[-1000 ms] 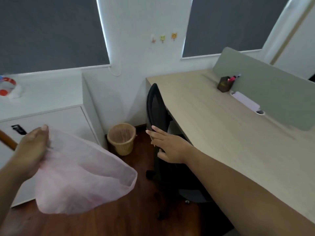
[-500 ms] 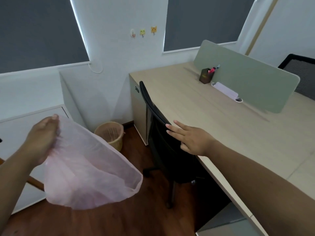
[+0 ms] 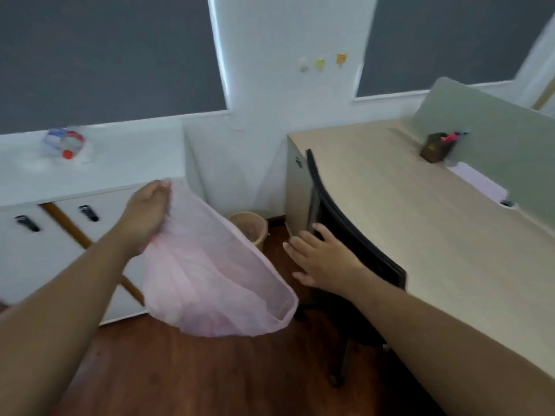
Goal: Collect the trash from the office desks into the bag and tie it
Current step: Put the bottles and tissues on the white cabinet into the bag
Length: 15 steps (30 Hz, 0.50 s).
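Note:
My left hand (image 3: 145, 216) grips the rim of a thin pink trash bag (image 3: 216, 277), which hangs open toward the right above the floor. My right hand (image 3: 319, 259) is spread flat, fingers apart, against the back of a black office chair (image 3: 357, 235) pushed in at the wooden desk (image 3: 420, 211). A crumpled plastic bottle with a red cap (image 3: 64, 144) lies on the white cabinet top (image 3: 126, 163) at the far left.
A beige wastebasket (image 3: 250, 228) stands on the wood floor between cabinet and desk. On the desk sit a brown pen holder (image 3: 434, 147) and a white strip by the green divider panel (image 3: 495, 136). A wooden stick (image 3: 69, 225) leans on the cabinet doors.
The view has swung left, bringing the cabinet top and bottle into sight. My right hand stays on the chair back; the left hand and bag have risen slightly.

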Motion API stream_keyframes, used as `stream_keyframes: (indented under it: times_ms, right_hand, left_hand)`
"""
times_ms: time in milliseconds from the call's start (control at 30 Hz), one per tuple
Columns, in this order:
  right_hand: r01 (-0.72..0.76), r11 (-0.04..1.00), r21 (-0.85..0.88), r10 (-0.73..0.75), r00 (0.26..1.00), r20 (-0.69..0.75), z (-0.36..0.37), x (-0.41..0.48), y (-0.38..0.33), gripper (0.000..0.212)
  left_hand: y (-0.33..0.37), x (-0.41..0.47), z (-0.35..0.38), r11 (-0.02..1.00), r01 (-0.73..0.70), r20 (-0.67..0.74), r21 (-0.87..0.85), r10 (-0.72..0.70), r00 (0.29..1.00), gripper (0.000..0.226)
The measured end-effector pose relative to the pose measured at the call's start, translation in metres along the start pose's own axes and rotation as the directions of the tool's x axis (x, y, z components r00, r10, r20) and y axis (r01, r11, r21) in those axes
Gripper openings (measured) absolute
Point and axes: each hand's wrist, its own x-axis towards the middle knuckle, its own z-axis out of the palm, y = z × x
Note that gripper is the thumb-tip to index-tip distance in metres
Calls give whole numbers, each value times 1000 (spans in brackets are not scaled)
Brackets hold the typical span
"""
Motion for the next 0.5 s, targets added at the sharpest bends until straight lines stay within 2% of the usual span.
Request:
stream_keyframes:
  times_ms: [33,100,167,200,300,367,433,500]
  right_hand:
    - [-73,992,104,64,995,82,3,15,-15,77]
    - [-304,917,259,213,921,326,4,44,-42,83]
    - [-416,822,389,244,875,419,11,67,-58,59]
    - [-430,757,492,213,875,436,12,86,-65,45]
    - [-422,505,753,197,905,376,3,147,-65,28]
    - [-376,441,815,264,922,283,-22,197,-61,28]
    - [-363,349,864,312,914,259,-63,235,-57,24]
    - [-309,323,895,348,918,191,-99,268,-56,19]
  left_hand:
    - [4,-3,-4,999,-22,-20,23,23,1000,42]
    - [11,-6,-21,996,-71,-77,54,75,994,41]
    - [18,-9,-40,990,-111,-114,82,120,986,39]
    - [19,-10,-56,988,-97,-161,122,116,980,38]
    - [18,-7,-97,978,0,-326,209,70,943,38]
    - [11,-4,-135,966,118,-495,230,11,869,39]
    - [6,-2,-175,935,232,-635,268,-10,773,37]
    - [2,0,-211,903,340,-724,263,-48,689,34]
